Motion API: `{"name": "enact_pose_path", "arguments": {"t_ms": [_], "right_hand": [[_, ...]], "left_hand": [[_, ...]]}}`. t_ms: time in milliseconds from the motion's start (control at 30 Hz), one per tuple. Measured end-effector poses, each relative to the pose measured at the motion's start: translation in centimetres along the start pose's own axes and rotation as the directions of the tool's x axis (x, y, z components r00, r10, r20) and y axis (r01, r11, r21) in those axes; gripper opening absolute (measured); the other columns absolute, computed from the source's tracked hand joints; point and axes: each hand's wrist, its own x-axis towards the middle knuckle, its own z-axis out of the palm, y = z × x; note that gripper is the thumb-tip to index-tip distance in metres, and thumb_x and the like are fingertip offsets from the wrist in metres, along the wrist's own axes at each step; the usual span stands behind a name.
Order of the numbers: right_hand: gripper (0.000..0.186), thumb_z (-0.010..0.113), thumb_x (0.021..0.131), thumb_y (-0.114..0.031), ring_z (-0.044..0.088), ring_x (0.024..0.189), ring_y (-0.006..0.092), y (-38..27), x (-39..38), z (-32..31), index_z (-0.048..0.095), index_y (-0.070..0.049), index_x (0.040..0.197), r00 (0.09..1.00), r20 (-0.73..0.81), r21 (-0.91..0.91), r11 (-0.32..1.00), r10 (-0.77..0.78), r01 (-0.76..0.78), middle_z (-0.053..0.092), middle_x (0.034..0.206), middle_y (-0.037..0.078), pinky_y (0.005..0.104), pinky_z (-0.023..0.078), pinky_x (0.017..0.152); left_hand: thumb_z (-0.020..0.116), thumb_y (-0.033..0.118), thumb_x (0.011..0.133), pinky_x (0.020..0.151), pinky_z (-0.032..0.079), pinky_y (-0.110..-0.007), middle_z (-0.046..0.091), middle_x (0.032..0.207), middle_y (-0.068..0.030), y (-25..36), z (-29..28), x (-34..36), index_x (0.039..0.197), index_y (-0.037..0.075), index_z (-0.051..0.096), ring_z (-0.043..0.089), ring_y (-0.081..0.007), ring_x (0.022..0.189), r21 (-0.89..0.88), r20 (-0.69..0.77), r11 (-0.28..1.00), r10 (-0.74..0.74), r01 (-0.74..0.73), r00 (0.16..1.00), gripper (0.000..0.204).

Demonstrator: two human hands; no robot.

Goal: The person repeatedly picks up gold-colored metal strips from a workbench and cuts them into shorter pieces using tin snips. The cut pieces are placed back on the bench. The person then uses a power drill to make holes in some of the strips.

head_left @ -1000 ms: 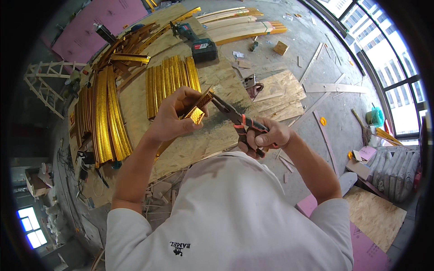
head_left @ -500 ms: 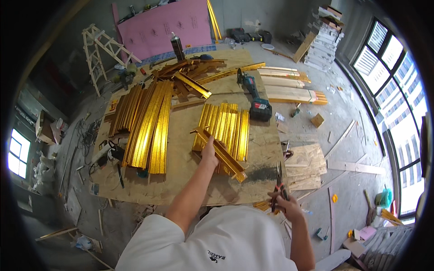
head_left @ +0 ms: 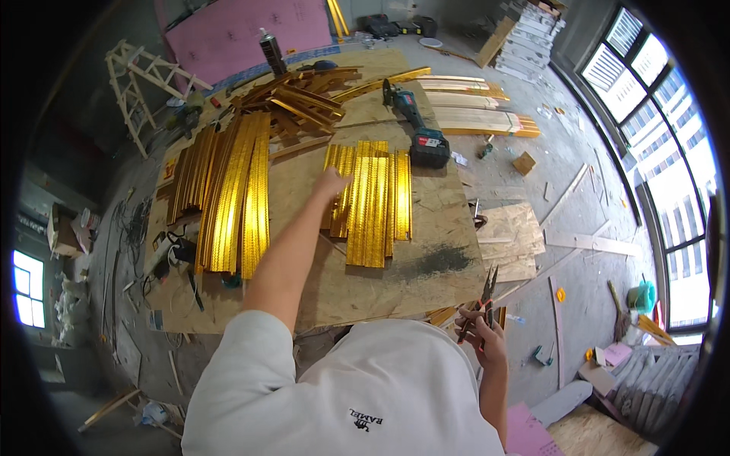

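My left hand [head_left: 332, 184] reaches over the left side of a stack of short gold metal strips [head_left: 370, 220] on the plywood table. Its fingers are mostly hidden, so their grip does not show. One strip lies on top of the stack and juts toward me. Beyond the table's front right edge, my right hand [head_left: 484, 338] is closed round the handles of metal snips [head_left: 489, 295]. Their dark jaws point away from me, slightly parted, and the handles are red and black. Longer gold strips [head_left: 234, 197] lie to the left of my left hand.
The plywood table [head_left: 437, 292] also bears a cordless angle grinder [head_left: 414, 121], a pile of gold offcuts [head_left: 300, 99] and a spray can [head_left: 271, 52]. Wooden boards [head_left: 471, 118] lie past its right edge. A wooden stepladder [head_left: 141, 83] stands at the far left.
The gold channel strip that my left hand held now lies on the short stack. That hand has moved up and left. My right hand with the snips has shifted slightly right.
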Motion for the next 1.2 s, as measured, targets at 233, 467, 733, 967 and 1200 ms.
{"name": "enact_pose_path", "arguments": {"t_ms": [233,467,733,967,1200], "right_hand": [[0.032,0.057,0.098,-0.021,0.064,0.104,0.0248,0.2,-0.2,-0.8,0.06,0.003,0.119,0.997,-0.075,-0.034,0.999,-0.02,0.018,0.062,0.12,0.014,0.0402,0.056,0.086],[0.03,0.055,0.099,-0.02,0.065,0.105,0.0245,0.1,-0.1,0.1,0.06,0.003,0.118,0.994,-0.109,-0.038,0.999,-0.022,0.018,0.063,0.121,0.017,0.0399,0.057,0.086],[0.033,0.057,0.098,-0.021,0.066,0.097,0.0213,-0.9,1.4,0.2,0.06,0.004,0.119,1.0,-0.031,-0.097,0.995,0.005,-0.008,0.065,0.113,0.015,0.0357,0.055,0.084],[0.032,0.058,0.097,-0.021,0.066,0.093,0.0187,-1.3,2.6,0.3,0.062,0.002,0.118,0.997,0.056,-0.138,0.989,0.058,-0.049,0.067,0.108,0.012,0.0326,0.053,0.083],[0.037,0.063,0.092,-0.025,0.06,0.087,0.0147,-3.9,4.6,1.6,0.065,0.003,0.114,0.964,0.253,-0.644,0.758,0.083,0.104,0.066,0.096,0.007,0.0307,0.048,0.08]], "left_hand": [[0.069,0.048,0.084,0.104,0.045,-0.044,0.043,0.139,-0.0238,1.1,8.6,-7.8,0.142,-0.004,0.036,0.045,-0.0365,0.129,0.31,-0.149,0.951,0.066,-0.016,0.987,0.084],[0.068,0.04,0.085,0.107,0.042,-0.043,0.04,0.144,-0.0184,-1.7,8.8,-16.5,0.147,0.001,0.032,0.043,-0.0345,0.132,0.241,-0.094,0.968,-0.045,0.067,0.995,0.081],[0.072,0.016,0.08,0.098,0.048,-0.041,0.041,0.144,-0.0134,-2.5,9.8,-21.4,0.147,0.017,0.035,0.043,-0.0316,0.132,0.455,-0.036,0.884,0.141,-0.11,0.989,0.077],[0.063,0.009,0.087,0.093,0.051,-0.043,0.051,0.138,-0.0121,-6.7,11.8,-20.6,0.131,0.01,0.057,0.057,-0.0326,0.116,0.353,-0.345,0.888,0.415,-0.294,0.842,0.045],[0.054,0.017,0.098,0.061,0.052,-0.036,0.069,0.08,-0.0128,-5.2,8.3,-22.9,0.107,0.003,0.066,0.066,-0.0297,0.067,0.031,-0.602,0.973,0.201,-0.229,0.773,0.02]]}}
